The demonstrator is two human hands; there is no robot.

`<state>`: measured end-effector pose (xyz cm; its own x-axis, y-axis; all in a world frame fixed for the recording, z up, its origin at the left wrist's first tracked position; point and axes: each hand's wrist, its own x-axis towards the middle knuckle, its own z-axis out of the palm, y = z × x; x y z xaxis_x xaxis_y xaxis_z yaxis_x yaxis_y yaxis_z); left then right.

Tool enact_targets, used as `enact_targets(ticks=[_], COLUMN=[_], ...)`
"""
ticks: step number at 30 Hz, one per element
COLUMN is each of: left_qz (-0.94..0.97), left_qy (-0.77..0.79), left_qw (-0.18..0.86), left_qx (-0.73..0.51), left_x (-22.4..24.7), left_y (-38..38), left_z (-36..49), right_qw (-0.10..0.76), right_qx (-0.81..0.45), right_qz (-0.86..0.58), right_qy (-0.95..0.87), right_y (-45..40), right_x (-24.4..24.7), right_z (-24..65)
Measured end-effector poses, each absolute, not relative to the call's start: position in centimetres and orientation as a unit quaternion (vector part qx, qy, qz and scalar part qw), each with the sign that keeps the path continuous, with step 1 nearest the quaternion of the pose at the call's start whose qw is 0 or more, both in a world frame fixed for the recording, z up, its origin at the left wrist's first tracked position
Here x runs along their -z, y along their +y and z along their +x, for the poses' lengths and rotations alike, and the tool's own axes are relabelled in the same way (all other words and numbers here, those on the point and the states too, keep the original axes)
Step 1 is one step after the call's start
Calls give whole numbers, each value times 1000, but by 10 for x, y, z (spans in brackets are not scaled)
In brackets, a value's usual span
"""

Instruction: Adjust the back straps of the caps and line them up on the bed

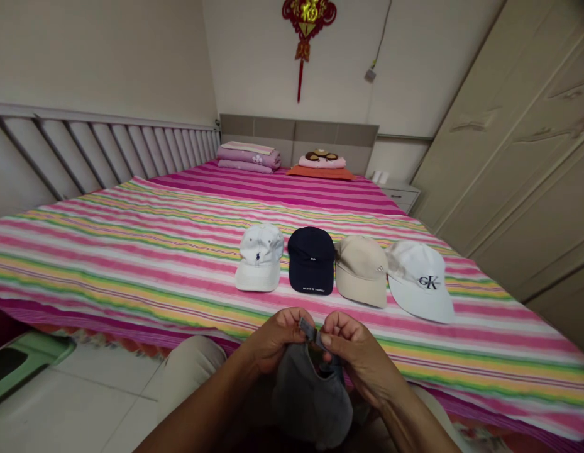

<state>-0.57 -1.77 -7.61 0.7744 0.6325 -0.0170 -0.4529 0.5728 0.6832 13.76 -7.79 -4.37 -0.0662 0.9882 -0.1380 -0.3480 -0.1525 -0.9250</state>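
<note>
Gray cap (313, 399) up near bed edge, back strap (308, 328) between both hands. Left hand (285, 336): grip pinched on one strap end. Right hand (351, 349): grip pinched on other side. Just beyond, row on striped bedspread (192, 258): white polo-logo cap (259, 257), navy cap (311, 261), beige cap (361, 270), white CK cap (421, 280).
</note>
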Motion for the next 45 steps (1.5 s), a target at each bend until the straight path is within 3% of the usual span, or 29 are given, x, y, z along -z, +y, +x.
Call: enact_targets(ticks=[24, 33, 45], left_qz=[343, 354, 319], left_qy=[143, 215, 182], left_qw=[881, 860, 897], left_qx=[-291, -298, -246], left_x=[69, 76, 82], left_y=[-21, -22, -17], left_z=[-7, -3, -1], right_qw=[539, 537, 532], right_qx=[-633, -623, -624], right_qz=[-432, -435, -428], right_qy=[-351, -366, -380], right_y=[-78, -76, -78], right_x=[42, 48, 47], right_z=[136, 138, 138])
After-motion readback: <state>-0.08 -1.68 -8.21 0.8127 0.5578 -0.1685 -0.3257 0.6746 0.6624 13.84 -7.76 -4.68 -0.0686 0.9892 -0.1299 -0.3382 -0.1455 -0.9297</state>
